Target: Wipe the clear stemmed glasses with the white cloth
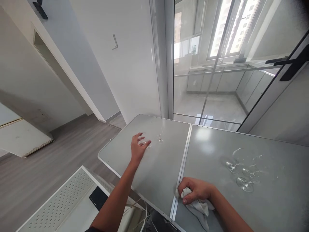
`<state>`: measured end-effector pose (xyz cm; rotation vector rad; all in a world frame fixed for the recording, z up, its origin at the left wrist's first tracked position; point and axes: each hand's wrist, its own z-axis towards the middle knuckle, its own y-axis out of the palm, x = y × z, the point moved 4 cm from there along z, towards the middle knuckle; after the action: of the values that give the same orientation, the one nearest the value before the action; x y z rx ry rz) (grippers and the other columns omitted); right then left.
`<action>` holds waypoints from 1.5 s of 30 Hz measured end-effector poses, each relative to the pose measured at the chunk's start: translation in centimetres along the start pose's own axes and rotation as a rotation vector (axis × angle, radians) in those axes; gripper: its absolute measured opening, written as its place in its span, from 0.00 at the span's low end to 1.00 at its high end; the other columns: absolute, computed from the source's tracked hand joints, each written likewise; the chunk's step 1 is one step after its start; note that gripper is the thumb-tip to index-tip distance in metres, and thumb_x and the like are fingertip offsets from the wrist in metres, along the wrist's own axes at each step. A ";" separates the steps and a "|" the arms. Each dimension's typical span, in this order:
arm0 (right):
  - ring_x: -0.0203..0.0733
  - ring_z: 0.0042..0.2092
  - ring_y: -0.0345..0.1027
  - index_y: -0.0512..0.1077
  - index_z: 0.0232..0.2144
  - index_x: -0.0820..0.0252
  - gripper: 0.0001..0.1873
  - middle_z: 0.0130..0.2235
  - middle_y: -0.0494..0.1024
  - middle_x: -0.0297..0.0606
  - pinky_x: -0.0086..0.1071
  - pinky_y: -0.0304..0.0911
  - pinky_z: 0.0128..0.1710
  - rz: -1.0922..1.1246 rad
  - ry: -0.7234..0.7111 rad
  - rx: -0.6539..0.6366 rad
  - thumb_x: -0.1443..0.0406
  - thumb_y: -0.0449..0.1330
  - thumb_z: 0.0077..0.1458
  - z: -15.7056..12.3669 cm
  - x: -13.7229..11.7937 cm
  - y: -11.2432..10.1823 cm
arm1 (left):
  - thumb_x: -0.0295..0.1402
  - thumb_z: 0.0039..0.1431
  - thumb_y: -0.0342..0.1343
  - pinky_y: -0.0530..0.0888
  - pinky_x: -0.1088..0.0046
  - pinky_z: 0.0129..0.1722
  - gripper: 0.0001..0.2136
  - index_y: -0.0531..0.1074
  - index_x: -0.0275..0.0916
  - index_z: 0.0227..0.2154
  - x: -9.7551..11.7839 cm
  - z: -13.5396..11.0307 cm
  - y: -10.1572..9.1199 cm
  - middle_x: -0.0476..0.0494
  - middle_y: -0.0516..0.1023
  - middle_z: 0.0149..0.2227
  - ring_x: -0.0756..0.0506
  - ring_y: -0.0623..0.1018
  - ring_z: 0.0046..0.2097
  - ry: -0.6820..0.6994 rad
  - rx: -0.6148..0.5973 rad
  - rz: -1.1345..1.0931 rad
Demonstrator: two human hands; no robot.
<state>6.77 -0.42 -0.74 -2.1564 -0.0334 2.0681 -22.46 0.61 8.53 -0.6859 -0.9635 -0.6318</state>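
Observation:
My left hand [138, 148] reaches over the far left part of the grey folding table [159, 174], its fingers spread around the base of a clear wine glass [156, 137] that is hard to make out. Whether the fingers touch the glass is unclear. My right hand [196, 189] rests near the table's front edge at the middle seam, closed on a crumpled white cloth [199, 206]. Several clear wine glasses [243, 167] lie on their sides on the right half of the table.
A white perforated shelf [60, 203] with a black phone [98, 197] stands below the table's left front. Behind the table are a white wall, a glass sliding door [210, 64] and a wood floor at left.

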 end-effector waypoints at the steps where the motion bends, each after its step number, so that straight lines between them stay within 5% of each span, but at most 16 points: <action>1: 0.35 0.32 0.64 0.81 0.30 0.64 0.26 0.27 0.73 0.32 0.29 0.61 0.37 -0.003 0.002 -0.004 0.45 0.71 0.49 0.0 0.0 0.0 | 0.41 0.51 0.72 0.83 0.63 0.41 0.29 0.69 0.43 0.54 -0.7 0.5 -0.6 0.36 0.72 0.58 0.39 0.80 0.52 0.008 0.029 0.034; 6: 0.35 0.30 0.62 0.79 0.30 0.64 0.27 0.25 0.70 0.30 0.29 0.59 0.35 -0.004 0.021 -0.033 0.44 0.69 0.50 0.0 -0.3 0.2 | 0.40 0.52 0.71 0.83 0.62 0.42 0.28 0.69 0.41 0.54 -3.3 2.8 -1.3 0.36 0.71 0.57 0.40 0.80 0.51 -0.005 0.062 0.122; 13: 0.35 0.28 0.59 0.73 0.23 0.63 0.39 0.23 0.66 0.30 0.30 0.56 0.33 0.036 -0.011 0.011 0.31 0.60 0.49 -0.4 0.3 -0.3 | 0.37 0.52 0.71 0.83 0.63 0.41 0.28 0.69 0.41 0.55 -4.8 4.5 0.3 0.37 0.70 0.57 0.41 0.79 0.52 0.010 0.023 0.123; 17: 0.35 0.28 0.59 0.75 0.24 0.63 0.34 0.23 0.66 0.30 0.30 0.58 0.34 0.046 -0.011 0.022 0.36 0.62 0.53 -0.6 -0.1 -0.2 | 0.37 0.52 0.71 0.83 0.64 0.41 0.29 0.68 0.40 0.55 -5.0 5.0 0.8 0.36 0.69 0.56 0.41 0.78 0.52 0.013 0.034 0.153; 22: 0.42 0.44 0.72 0.75 0.23 0.64 0.27 0.46 0.78 0.45 0.36 0.64 0.49 -0.009 -0.144 0.052 0.46 0.65 0.57 0.3 -2.5 0.0 | 0.34 0.52 0.70 0.82 0.64 0.42 0.30 0.67 0.39 0.57 -5.2 5.6 1.2 0.35 0.70 0.55 0.40 0.77 0.52 0.024 0.044 0.199; 25: 0.45 0.50 0.74 0.79 0.31 0.63 0.22 0.50 0.79 0.48 0.38 0.63 0.54 -0.026 -0.225 0.075 0.49 0.64 0.61 0.2 -4.7 -0.2 | 0.34 0.49 0.72 0.81 0.62 0.43 0.34 0.66 0.39 0.58 -5.2 5.5 0.8 0.34 0.69 0.56 0.39 0.77 0.52 0.014 0.070 0.244; 28: 0.45 0.49 0.75 0.77 0.46 0.63 0.23 0.44 0.82 0.47 0.38 0.65 0.53 0.026 -0.208 0.112 0.49 0.60 0.65 -0.8 -7.4 -0.7 | 0.39 0.44 0.74 0.80 0.58 0.45 0.40 0.64 0.37 0.60 -3.8 4.8 -0.7 0.32 0.67 0.58 0.37 0.75 0.53 0.110 0.203 0.341; 30: 0.40 0.39 0.75 0.75 0.51 0.62 0.23 0.33 0.80 0.38 0.34 0.66 0.46 -0.027 -0.121 0.205 0.50 0.58 0.67 -2.0 -9.3 -0.9 | 0.42 0.52 0.68 0.80 0.59 0.43 0.32 0.66 0.36 0.58 -1.7 3.9 -1.9 0.33 0.69 0.56 0.37 0.75 0.52 0.244 0.342 0.341; 33: 0.38 0.35 0.72 0.77 0.48 0.54 0.19 0.32 0.79 0.32 0.31 0.64 0.41 -0.297 0.106 0.567 0.51 0.63 0.62 -4.7 -12.0 -0.9 | 0.40 0.57 0.65 0.79 0.59 0.43 0.21 0.71 0.37 0.50 2.8 1.6 -1.7 0.36 0.73 0.50 0.37 0.76 0.50 0.439 0.378 0.322; 36: 0.39 0.32 0.71 0.77 0.47 0.52 0.15 0.32 0.80 0.32 0.31 0.62 0.38 -0.476 0.326 0.969 0.53 0.62 0.62 -8.6 -13.3 -0.2 | 0.38 0.58 0.65 0.80 0.61 0.43 0.13 0.73 0.40 0.44 7.3 -1.5 2.1 0.41 0.75 0.47 0.40 0.78 0.45 0.495 0.143 0.232; 41: 0.42 0.32 0.74 0.74 0.49 0.53 0.14 0.35 0.81 0.35 0.32 0.61 0.37 -0.776 0.604 1.725 0.56 0.57 0.65 -17.1 -12.9 1.1 | 0.35 0.62 0.62 0.81 0.64 0.45 0.08 0.73 0.43 0.43 10.8 -6.5 14.3 0.47 0.79 0.42 0.45 0.81 0.41 0.366 -0.560 -0.064; 45: 0.44 0.31 0.73 0.68 0.59 0.53 0.21 0.35 0.82 0.37 0.31 0.56 0.31 -0.956 0.838 1.687 0.55 0.54 0.68 -20.4 -11.7 0.6 | 0.35 0.48 0.74 0.81 0.57 0.49 0.29 0.70 0.44 0.53 10.9 -8.4 24.4 0.38 0.76 0.55 0.38 0.80 0.52 0.303 -0.880 -0.210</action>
<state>26.43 -4.35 11.51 -1.1419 0.4637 0.1466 4.64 7.58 9.03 -1.2220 -0.4418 -1.3339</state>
